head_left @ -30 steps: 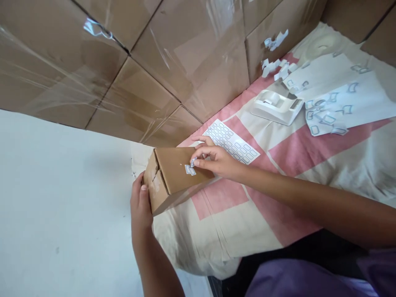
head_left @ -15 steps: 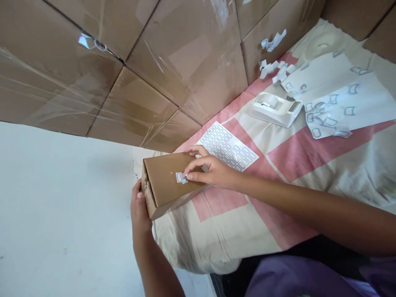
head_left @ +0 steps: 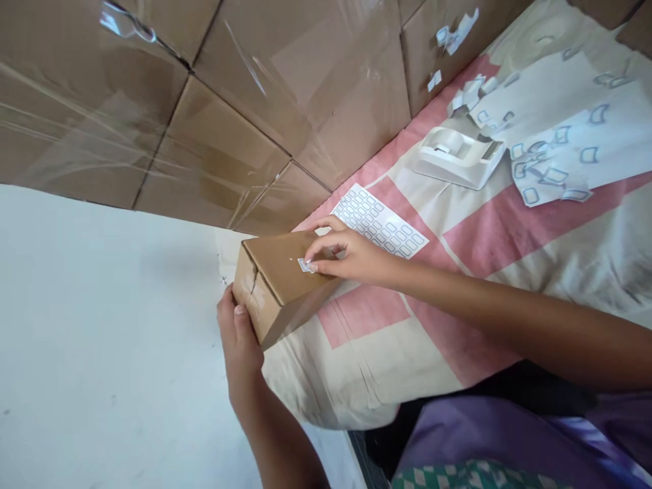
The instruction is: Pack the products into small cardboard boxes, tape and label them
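A small brown cardboard box (head_left: 275, 261) lies tilted at the edge of the bedding. My left hand (head_left: 242, 333) holds its near left end, fingers wrapped around the side and the thumb against the end face. Over the top face, my right hand (head_left: 341, 255) pinches a small label between thumb and index finger. Right at those fingertips, a white sticker with a blue border (head_left: 303, 265) shows on the cardboard, partly covered. Behind the right hand rests a sheet of blue-bordered stickers (head_left: 390, 227), some of its places bare.
Large taped cardboard boxes (head_left: 244, 122) form a wall behind. On the pink and cream bedding (head_left: 377, 316) sit a white tape dispenser (head_left: 458, 159) and white backing sheets (head_left: 611, 149) with loose stickers. Paper scraps (head_left: 466, 95) lie beside the wall. White floor (head_left: 102, 326) spreads at left.
The small box has tilted, so more of its taped end face shows. My right fingers now cover more of the stickers on top. The whole view has shifted slightly.
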The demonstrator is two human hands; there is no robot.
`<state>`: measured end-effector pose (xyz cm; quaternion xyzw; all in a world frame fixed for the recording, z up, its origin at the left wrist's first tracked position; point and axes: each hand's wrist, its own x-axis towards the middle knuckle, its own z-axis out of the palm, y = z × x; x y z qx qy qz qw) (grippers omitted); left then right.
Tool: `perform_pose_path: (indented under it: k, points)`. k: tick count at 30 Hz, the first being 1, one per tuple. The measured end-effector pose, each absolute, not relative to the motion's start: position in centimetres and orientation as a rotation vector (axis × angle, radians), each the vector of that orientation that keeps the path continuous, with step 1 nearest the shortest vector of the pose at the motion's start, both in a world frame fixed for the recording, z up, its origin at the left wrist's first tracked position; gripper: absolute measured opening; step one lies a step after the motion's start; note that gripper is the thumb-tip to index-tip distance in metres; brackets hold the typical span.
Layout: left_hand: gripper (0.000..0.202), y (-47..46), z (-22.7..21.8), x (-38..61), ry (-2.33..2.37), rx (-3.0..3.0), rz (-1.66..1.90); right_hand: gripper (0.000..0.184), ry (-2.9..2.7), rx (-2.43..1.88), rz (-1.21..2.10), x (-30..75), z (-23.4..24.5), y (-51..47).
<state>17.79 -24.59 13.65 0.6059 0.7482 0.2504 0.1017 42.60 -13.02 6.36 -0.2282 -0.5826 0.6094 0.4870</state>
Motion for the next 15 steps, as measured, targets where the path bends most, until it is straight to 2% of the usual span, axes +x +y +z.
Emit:
perform_pose_path:
  k: [5,6,9,11,12,15]
  points:
    - [0.058,-24.4,13.5,18.2,2.323,1.789,0.728,0.012,-1.542,-0.534,1.508,43.6,5.9,-12.0]
    - [0.058,-24.1,13.4,18.2,2.332,1.797,0.718,0.019,-1.553,-0.526,1.520,43.8,5.7,-11.8]
    - [0.059,-23.4,13.2,18.2,2.348,1.821,0.666,0.058,-1.551,-0.537,1.540,44.5,4.9,-11.2]
    - [0.060,-22.9,13.2,18.4,2.349,1.840,0.617,0.071,-1.566,-0.564,1.521,44.6,4.3,-10.9]
    - [0.060,-22.7,13.3,18.6,2.347,1.857,0.600,0.068,-1.572,-0.569,1.504,44.5,4.0,-10.7]
    - [0.057,-22.3,13.4,19.4,2.311,1.934,0.549,0.035,-1.463,-0.655,1.490,44.0,3.1,-10.2]
